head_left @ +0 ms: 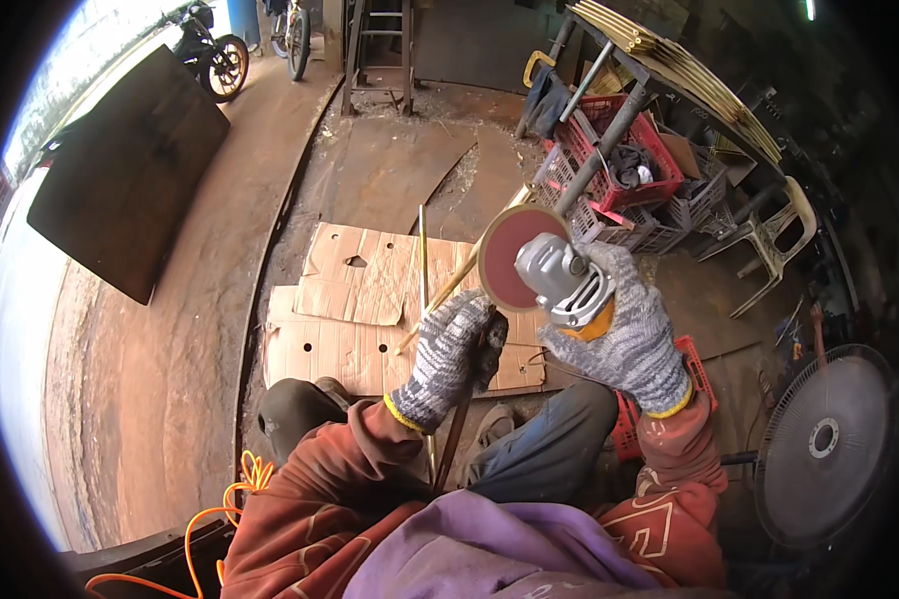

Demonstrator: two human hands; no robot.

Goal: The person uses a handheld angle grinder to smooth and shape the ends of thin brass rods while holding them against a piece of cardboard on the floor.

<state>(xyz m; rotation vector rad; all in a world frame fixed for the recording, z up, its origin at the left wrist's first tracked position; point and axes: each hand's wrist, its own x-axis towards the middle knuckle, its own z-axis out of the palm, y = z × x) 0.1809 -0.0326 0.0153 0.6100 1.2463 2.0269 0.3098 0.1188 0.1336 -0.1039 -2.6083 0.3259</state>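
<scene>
Right hand (pixel 634 339): closed around the grinder (pixel 554 268), fingers clear of the disc (pixel 499 262), presumably for safety. Left hand (pixel 445 359): curled about a dark bar (pixel 453 439), likely to steady it. Cardboard (pixel 345 334): flat on the floor (pixel 370 165) below both hands, perhaps as a clean layer. Grinder: in the right hand. Disc: beside the left hand; contact cannot be told. Bar: running from the left hand toward the body. Brass-coloured rods (pixel 423 250): two, slender, beyond the left hand.
</scene>
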